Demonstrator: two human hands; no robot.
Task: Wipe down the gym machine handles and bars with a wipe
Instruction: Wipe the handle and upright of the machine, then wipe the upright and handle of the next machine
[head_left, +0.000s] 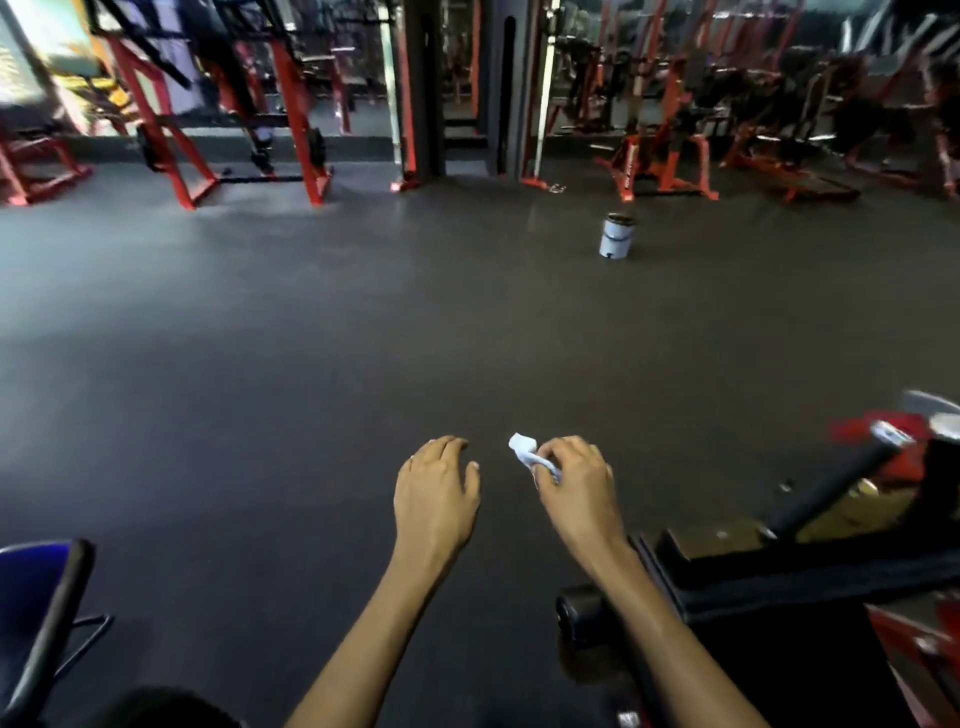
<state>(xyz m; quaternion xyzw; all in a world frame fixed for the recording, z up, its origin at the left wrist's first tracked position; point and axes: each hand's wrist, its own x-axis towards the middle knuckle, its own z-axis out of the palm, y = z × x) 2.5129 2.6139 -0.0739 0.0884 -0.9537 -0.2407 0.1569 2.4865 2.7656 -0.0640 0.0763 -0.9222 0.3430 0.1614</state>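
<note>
Right hand (576, 480) pinches a small crumpled white wipe (529, 453) at the fingertips; most of the wipe sticks out past the fingers toward the left. Left hand (435, 488) holds nothing, fingers loosely curled, just beside the right and not touching the wipe. Both hover over bare floor (311, 364), touching no machine.

Nearest target looks like the black grip (831, 488) on the red-and-black machine (779, 577) at lower right, near the right hand but apart from it.

Risks, as judgement:
- Pinch is light and at the wipe's edge, so it could slip out or drag loose on first contact with the grip.
- Wipe is wadded small, so little contact area; likely misses the underside of the grip unless opened or wrapped round.
- Frame is motion-blurred, suggesting head movement; reaching right could clip the machine's black frame edge with the forearm.
- Dark chair (47, 613) at lower left sits close on that side.

Farther out: a white can (616, 236) stands alone mid-floor, a trip or kick hazard if walking that way. Red racks (291, 104) line the back.

Writing: a dark band shows on the can, nothing legible. No readable brand anywhere; too blurred.
</note>
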